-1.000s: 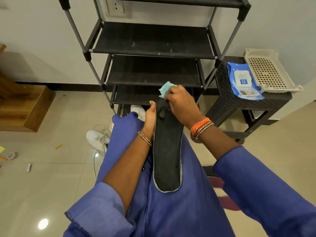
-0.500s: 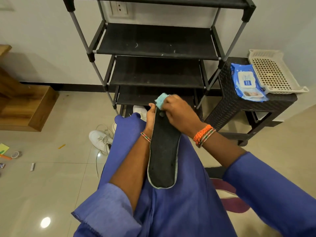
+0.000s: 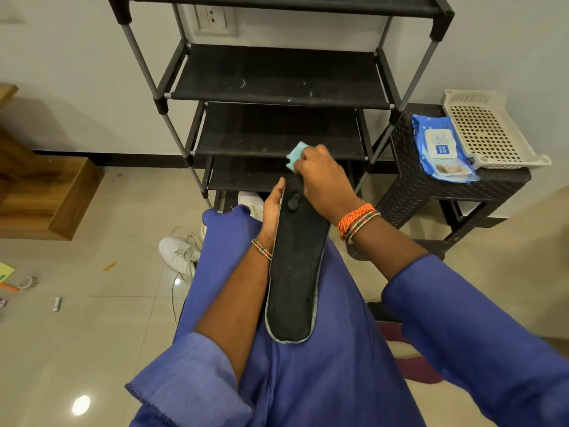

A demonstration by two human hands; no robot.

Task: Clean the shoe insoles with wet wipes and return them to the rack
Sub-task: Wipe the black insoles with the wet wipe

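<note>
Behind my knees stands the black shoe rack (image 3: pixel 277 78), all its visible shelves without insoles. On my lap lies one black insole (image 3: pixel 294 272); my left hand (image 3: pixel 272 211) supports its left edge near the far end, fingers mostly hidden, so I cannot tell how they lie. My right hand (image 3: pixel 323 183) pinches a light blue wet wipe (image 3: pixel 296 155) at the far tip. I judge the wiping is in progress; returning to the rack is not yet done. The wipes pack (image 3: pixel 440 149) waits on the side table's (image 3: pixel 431 192) front edge.
</note>
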